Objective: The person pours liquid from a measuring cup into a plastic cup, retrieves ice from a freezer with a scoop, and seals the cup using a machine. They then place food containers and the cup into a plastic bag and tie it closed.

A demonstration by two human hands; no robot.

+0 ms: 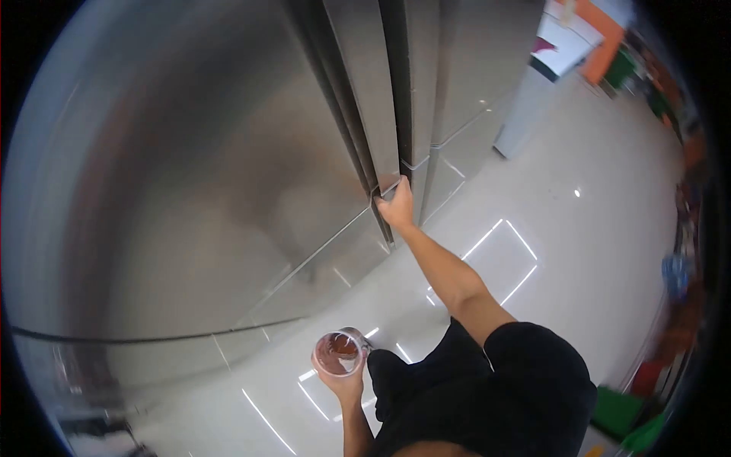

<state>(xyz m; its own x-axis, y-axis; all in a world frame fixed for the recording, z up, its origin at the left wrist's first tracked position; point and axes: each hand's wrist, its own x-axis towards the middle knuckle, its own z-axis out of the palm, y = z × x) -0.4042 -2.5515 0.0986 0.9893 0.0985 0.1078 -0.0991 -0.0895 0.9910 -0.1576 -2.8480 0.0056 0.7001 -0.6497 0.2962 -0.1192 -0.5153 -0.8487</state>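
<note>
Low in the view, my left hand point(346, 385) is wrapped round a clear round cup point(339, 353) with some reddish-brown contents, seen from above. My right arm reaches forward to a tall stainless steel refrigerator point(251, 167). At the edge of one steel door point(365, 91), my right hand point(397, 206) is closed on the metal, thumb up, near the gap between the door panels. The fingers behind the edge are partly hidden.
Glossy pale floor tiles point(525, 251) reflect ceiling lights. A white and orange box-like item point(567, 42) stands at the upper right. Assorted goods, some green point(617, 411), line the right edge. A dark strip point(152, 340) crosses the lower left.
</note>
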